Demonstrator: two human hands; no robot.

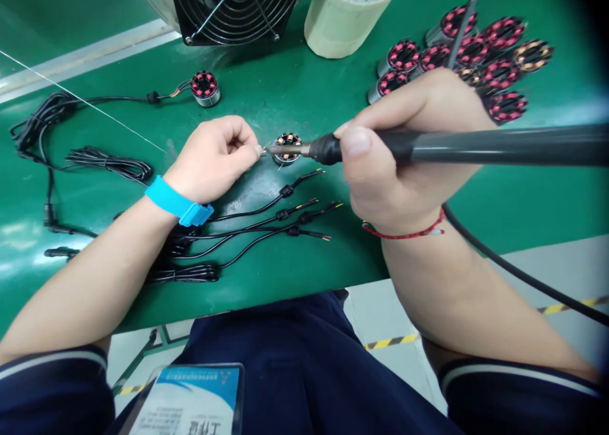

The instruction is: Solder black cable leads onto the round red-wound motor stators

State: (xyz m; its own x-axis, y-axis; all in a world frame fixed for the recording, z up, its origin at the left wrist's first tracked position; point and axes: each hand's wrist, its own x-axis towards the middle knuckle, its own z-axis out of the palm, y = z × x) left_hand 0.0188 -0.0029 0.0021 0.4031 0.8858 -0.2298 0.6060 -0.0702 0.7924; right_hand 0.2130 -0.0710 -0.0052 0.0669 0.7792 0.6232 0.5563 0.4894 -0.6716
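My right hand is closed around a dark soldering iron, its metal tip pointing left at a small motor stator with copper windings on the green mat. My left hand, with a blue wrist strap, is curled in a pinch just left of the stator, thumb and finger pressed on something thin I cannot make out. A fine solder wire runs from the upper left toward that hand.
Several black cables with stripped ends lie below the hands. One wired stator sits farther back. A cluster of red-wound stators is at upper right. A black fan and a tape roll stand behind.
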